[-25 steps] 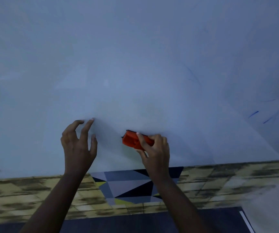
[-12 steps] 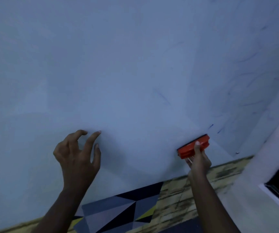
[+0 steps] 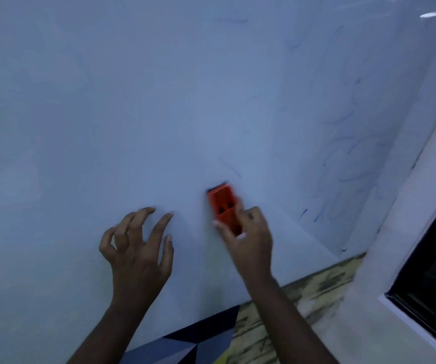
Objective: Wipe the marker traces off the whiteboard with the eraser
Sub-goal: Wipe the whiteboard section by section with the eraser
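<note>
The right hand (image 3: 248, 233) grips the eraser (image 3: 223, 203) flat on the whiteboard (image 3: 159, 101), long axis running up-board, blue traces (image 3: 343, 153) lying up and right, seemingly faint; the left hand (image 3: 138, 248) holds nothing, fingertips bracing the board.

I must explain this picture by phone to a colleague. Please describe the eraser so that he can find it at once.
Look at the big pale whiteboard that fills most of the view. Low on it, right of the middle, the right hand holds a small block against the board: the eraser. It is the only bright orange thing there.
</note>
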The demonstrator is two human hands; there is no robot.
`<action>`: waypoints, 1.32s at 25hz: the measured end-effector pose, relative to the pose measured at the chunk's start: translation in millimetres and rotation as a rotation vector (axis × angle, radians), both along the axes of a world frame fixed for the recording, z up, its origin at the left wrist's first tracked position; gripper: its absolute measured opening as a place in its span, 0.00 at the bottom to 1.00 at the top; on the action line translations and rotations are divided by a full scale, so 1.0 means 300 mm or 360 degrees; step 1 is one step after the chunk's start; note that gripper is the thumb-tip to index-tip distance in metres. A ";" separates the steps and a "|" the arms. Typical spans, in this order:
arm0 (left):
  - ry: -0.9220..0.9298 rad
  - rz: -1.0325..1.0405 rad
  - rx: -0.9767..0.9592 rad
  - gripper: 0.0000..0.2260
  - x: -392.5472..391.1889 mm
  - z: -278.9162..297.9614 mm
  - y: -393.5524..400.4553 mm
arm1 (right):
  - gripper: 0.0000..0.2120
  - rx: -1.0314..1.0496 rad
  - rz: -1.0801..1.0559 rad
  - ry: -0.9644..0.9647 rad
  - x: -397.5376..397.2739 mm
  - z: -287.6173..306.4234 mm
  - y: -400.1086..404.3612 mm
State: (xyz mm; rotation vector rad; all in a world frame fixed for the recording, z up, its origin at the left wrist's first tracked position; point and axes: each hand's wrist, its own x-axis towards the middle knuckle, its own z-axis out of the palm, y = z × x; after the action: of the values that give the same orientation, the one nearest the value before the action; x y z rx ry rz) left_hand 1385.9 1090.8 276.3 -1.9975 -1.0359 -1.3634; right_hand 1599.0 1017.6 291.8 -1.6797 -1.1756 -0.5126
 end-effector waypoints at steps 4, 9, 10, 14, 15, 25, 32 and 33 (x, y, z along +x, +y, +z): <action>0.0027 0.0047 0.0027 0.16 0.033 0.064 -0.004 | 0.30 -0.0040 0.0005 -0.0497 0.010 0.044 -0.008; -0.0043 0.0117 0.0048 0.19 0.098 0.164 0.002 | 0.33 0.0175 -0.0146 0.0142 0.314 0.100 -0.029; -0.0074 0.0131 0.0059 0.21 0.116 0.184 0.002 | 0.34 0.0231 -0.0119 0.0278 0.382 0.099 -0.045; -0.0149 0.0140 0.0162 0.25 0.140 0.280 0.008 | 0.33 0.0416 -0.0034 0.0576 0.545 0.166 -0.059; -0.0156 0.0129 0.0183 0.26 0.137 0.306 0.016 | 0.32 0.0466 -0.0030 0.0571 0.538 0.198 -0.045; -0.0058 0.0358 0.0297 0.31 0.142 0.312 0.150 | 0.31 0.0308 0.0359 -0.0450 0.140 0.299 0.055; -0.0066 0.0354 0.0345 0.30 0.140 0.293 0.167 | 0.32 0.0471 0.0177 -0.0077 0.334 0.424 0.039; -0.0065 0.0351 0.0352 0.30 0.140 0.290 0.169 | 0.33 0.0505 0.0143 0.0046 0.392 0.438 0.028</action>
State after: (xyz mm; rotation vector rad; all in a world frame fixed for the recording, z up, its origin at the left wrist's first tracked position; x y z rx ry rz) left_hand 1427.8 1141.4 363.4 -1.6502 -1.0401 -1.3407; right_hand 1716.7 1026.1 423.2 -1.3536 -1.0805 -0.5835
